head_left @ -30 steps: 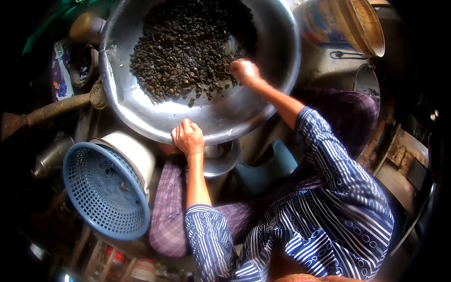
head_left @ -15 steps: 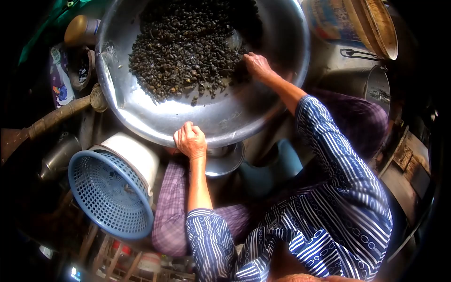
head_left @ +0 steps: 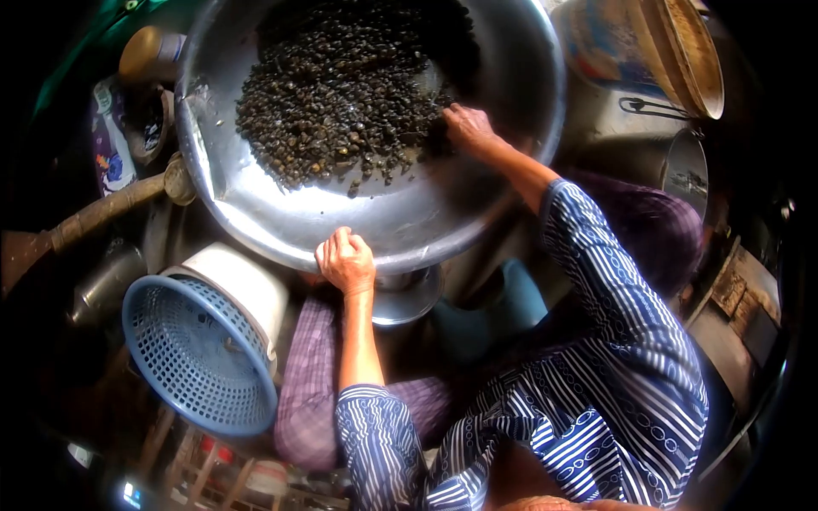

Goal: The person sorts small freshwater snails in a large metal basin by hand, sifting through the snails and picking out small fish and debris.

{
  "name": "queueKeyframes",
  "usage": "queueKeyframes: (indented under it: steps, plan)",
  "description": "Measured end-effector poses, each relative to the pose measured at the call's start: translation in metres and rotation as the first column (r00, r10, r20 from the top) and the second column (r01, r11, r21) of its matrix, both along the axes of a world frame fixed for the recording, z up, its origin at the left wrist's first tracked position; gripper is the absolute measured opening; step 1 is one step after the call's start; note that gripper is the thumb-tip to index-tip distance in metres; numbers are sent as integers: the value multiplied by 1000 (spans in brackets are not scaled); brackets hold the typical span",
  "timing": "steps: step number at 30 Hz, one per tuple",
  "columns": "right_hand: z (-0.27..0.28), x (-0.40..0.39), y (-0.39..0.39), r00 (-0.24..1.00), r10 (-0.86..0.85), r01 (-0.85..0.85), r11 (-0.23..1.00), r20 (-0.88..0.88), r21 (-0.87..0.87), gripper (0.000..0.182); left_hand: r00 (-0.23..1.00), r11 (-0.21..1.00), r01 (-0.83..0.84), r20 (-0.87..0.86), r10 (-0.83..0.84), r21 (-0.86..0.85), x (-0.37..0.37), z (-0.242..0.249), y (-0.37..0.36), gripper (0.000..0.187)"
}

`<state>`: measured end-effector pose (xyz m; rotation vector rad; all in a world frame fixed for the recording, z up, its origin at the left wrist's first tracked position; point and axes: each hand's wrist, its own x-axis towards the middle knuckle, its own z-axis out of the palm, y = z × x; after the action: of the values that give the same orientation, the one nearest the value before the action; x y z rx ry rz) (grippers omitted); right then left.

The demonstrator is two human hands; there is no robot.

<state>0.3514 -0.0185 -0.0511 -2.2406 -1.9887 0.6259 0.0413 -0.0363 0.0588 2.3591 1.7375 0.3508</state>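
A wide metal basin (head_left: pixel 290 234) holds a heap of small dark shellfish (head_left: pixel 328 111), possibly snails or clams. My left hand (head_left: pixel 345 262) is closed over the basin's near rim, fingers wrapped round the edge. Inside the basin, my right hand (head_left: pixel 470 128) touches the right border of the heap. Its fingers are curled and closed, with the tips in dark shadow, so what they hold cannot be made out. Several loose shells lie at the heap's lower edge on the bare metal.
A blue plastic colander (head_left: pixel 141 358) rests tilted against a white bucket (head_left: pixel 247 281) at lower left. A smaller metal bowl (head_left: pixel 400 311) sits beneath the basin's near edge. Blue plastic (head_left: pixel 494 311) shows beside it. A paint-stained bucket (head_left: pixel 622 43) and a metal pot (head_left: pixel 682 170) stand at right.
Some shells at the heap's right and lower edges have shifted slightly. My right hand is a little lower in view; my left hand stays on the rim.
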Motion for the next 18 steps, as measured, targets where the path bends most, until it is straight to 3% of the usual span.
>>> queueKeyframes:
  steps: [3, 4, 5, 7, 9, 11, 13, 14, 16, 17, 18]
  plan:
    - [22, -3, 14, 948, -314, 310, 949, -60, -64, 14, 1000, 1000, 0, 2, 0, 5, -1, -2, 0, 7]
    - [29, -6, 20, 949, -308, 304, 950, -62, -63, 14, 1000, 1000, 4, 7, -4, 5, -2, -2, 0, 6]
    - [36, -9, 28, 907, -382, 375, 924, -177, -71, 15, 1000, 1000, 7, 13, -7, 8, -2, -3, 1, 6]
    - [63, -24, 43, 746, -463, 456, 879, -478, -140, 17, 1000, 1000, -1, 13, 1, 13, -2, -3, 1, 6]
    - [94, -65, 56, 488, -484, 438, 855, -726, -276, 11, 1000, 1000, -3, 15, 3, 12, -4, -4, 1, 5]
    - [122, -117, 69, 259, -241, 337, 930, -935, -147, 7, 1000, 1000, -4, -4, 4, 13, -5, -4, 0, 4]
    - [181, -178, 76, 169, -59, 260, 965, -984, -13, 6, 1000, 998, -9, 26, 7, 57, -5, -9, 1, 4]
    - [208, -204, 75, 8, -43, 178, 983, -999, -41, 8, 999, 998, 25, -37, -23, 50, -8, -10, -1, 3]
    - [248, -262, 80, 120, 239, 77, 965, -963, 249, 21, 998, 999, 15, -58, -17, -31, -9, -13, 0, 2]
    - [263, -281, 81, 137, 266, -120, 961, -954, 250, 28, 1000, 998, 6, 15, -7, 57, -7, -11, 1, 2]
    - [249, -324, 80, 221, 535, -21, 838, -815, 545, 33, 998, 997, 18, 50, -22, 69, -5, -5, 3, 2]
